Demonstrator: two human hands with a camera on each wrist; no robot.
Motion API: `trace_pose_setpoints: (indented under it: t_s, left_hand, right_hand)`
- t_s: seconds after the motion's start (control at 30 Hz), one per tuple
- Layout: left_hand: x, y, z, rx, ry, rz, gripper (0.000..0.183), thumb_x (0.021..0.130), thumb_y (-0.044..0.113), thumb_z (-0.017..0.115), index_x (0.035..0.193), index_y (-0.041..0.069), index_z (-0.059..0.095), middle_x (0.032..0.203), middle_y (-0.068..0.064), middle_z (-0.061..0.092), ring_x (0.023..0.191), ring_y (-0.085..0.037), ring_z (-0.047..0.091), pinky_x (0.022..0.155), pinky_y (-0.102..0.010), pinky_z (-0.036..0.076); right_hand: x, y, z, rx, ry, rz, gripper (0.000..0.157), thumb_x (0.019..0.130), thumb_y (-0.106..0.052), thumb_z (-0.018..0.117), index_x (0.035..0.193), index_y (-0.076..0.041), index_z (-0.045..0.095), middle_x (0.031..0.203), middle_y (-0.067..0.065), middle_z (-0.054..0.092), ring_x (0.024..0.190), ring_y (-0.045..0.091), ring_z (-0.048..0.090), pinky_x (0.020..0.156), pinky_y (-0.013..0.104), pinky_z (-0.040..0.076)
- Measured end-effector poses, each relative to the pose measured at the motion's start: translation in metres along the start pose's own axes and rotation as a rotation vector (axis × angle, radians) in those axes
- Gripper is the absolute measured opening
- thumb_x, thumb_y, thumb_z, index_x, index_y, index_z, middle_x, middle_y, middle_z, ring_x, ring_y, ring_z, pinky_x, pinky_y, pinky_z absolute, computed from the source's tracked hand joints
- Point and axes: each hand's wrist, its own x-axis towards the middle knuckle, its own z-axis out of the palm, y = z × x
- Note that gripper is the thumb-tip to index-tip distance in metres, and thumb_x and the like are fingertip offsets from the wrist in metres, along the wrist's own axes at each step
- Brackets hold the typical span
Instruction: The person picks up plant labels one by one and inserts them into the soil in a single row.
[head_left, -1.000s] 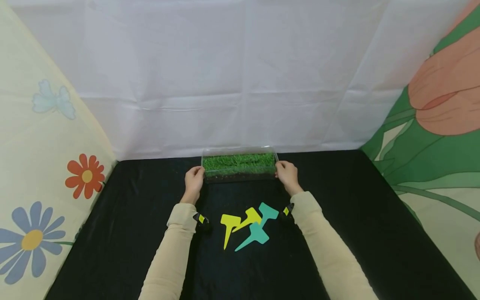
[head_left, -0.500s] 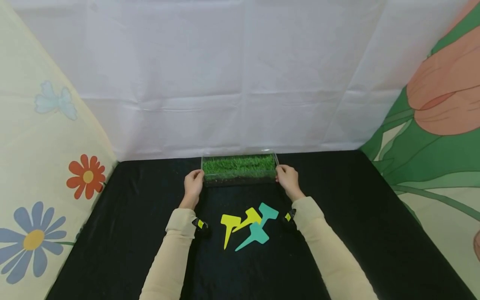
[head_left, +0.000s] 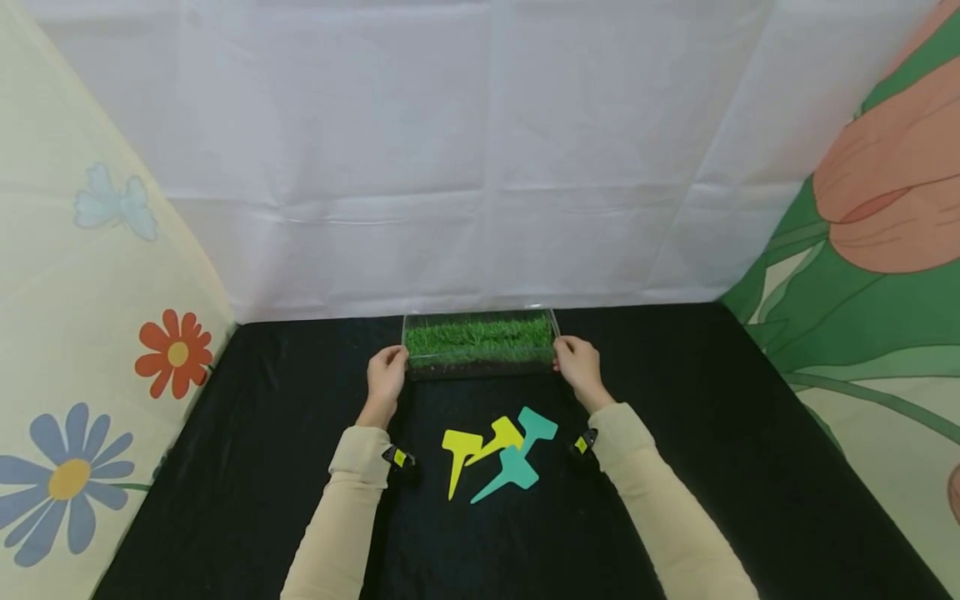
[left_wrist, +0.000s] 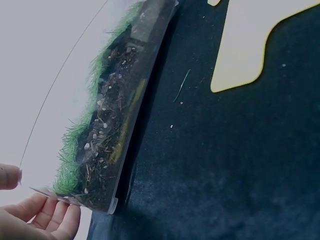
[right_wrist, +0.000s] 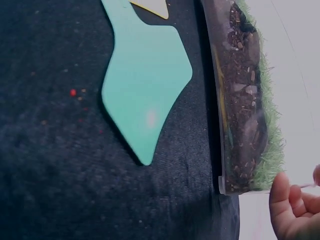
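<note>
A clear plastic planter box (head_left: 480, 367) of grass and dark soil is near the back of the table. At its left end my left hand (head_left: 386, 379) pinches the wall, thumb inside the rim and fingers outside in the left wrist view. My right hand (head_left: 579, 367) grips the opposite end; in the right wrist view its fingers (right_wrist: 281, 200) lie against the outer wall. In front of the box lie a yellow T-shaped plant label (head_left: 459, 450), another yellow label (head_left: 504, 435), a teal label (head_left: 536, 427) and a second teal label (head_left: 513, 468).
Black cloth (head_left: 262, 483) covers the table. Behind it hangs a white sheet (head_left: 465, 167), with flower-printed panels on the left (head_left: 75, 317) and right (head_left: 885, 333). Small crumbs and a grass blade (left_wrist: 182, 85) lie on the cloth.
The planter box has slid toward me, away from the white sheet and closer to the labels, with both hands holding its ends. The labels have stayed in place.
</note>
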Motion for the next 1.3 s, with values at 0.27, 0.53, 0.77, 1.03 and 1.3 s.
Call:
trace_pose_setpoints:
  t_s: [0.27, 0.53, 0.77, 1.03, 1.3]
  left_hand:
    - [-0.005, -0.001, 0.000, 0.012, 0.011, 0.021, 0.033, 0.094, 0.012, 0.046, 0.121, -0.006, 0.052, 0.118, -0.022, 0.052, 0.106, -0.033, 0.050, 0.091, -0.045, 0.041]
    - [-0.012, -0.005, -0.001, 0.028, 0.041, 0.041, 0.032, 0.093, 0.010, 0.046, 0.119, -0.007, 0.053, 0.114, -0.023, 0.054, 0.103, -0.034, 0.052, 0.088, -0.045, 0.042]
    - [-0.015, -0.009, -0.003, 0.030, 0.037, 0.044, 0.032, 0.093, 0.010, 0.047, 0.118, -0.007, 0.054, 0.112, -0.023, 0.054, 0.101, -0.033, 0.053, 0.086, -0.044, 0.043]
    - [-0.020, -0.008, -0.006, 0.025, 0.030, 0.036, 0.031, 0.093, 0.010, 0.047, 0.117, -0.007, 0.055, 0.113, -0.022, 0.054, 0.103, -0.033, 0.053, 0.088, -0.044, 0.043]
    - [-0.023, -0.007, -0.007, 0.017, 0.028, 0.041, 0.030, 0.093, 0.008, 0.047, 0.117, -0.008, 0.054, 0.112, -0.023, 0.054, 0.102, -0.033, 0.053, 0.087, -0.043, 0.043]
  right_hand:
    - [-0.003, 0.002, -0.001, 0.000, 0.011, 0.000, 0.034, 0.096, -0.017, 0.040, 0.116, 0.004, 0.057, 0.095, 0.021, 0.058, 0.077, 0.030, 0.058, 0.067, 0.034, 0.051]
    - [-0.009, 0.001, -0.001, -0.012, -0.002, 0.011, 0.035, 0.097, -0.018, 0.040, 0.121, 0.004, 0.054, 0.096, 0.021, 0.058, 0.079, 0.032, 0.058, 0.068, 0.034, 0.050]
    - [-0.016, 0.004, -0.002, -0.022, -0.013, 0.003, 0.036, 0.097, -0.018, 0.040, 0.122, 0.004, 0.053, 0.095, 0.021, 0.058, 0.079, 0.032, 0.058, 0.068, 0.033, 0.049]
    - [-0.023, 0.002, -0.003, -0.021, -0.002, -0.024, 0.033, 0.096, -0.016, 0.040, 0.115, 0.005, 0.057, 0.088, 0.020, 0.058, 0.075, 0.031, 0.058, 0.065, 0.032, 0.048]
    - [-0.026, 0.000, -0.003, -0.031, 0.010, -0.015, 0.033, 0.096, -0.016, 0.042, 0.117, 0.005, 0.057, 0.091, 0.020, 0.059, 0.074, 0.027, 0.059, 0.064, 0.030, 0.049]
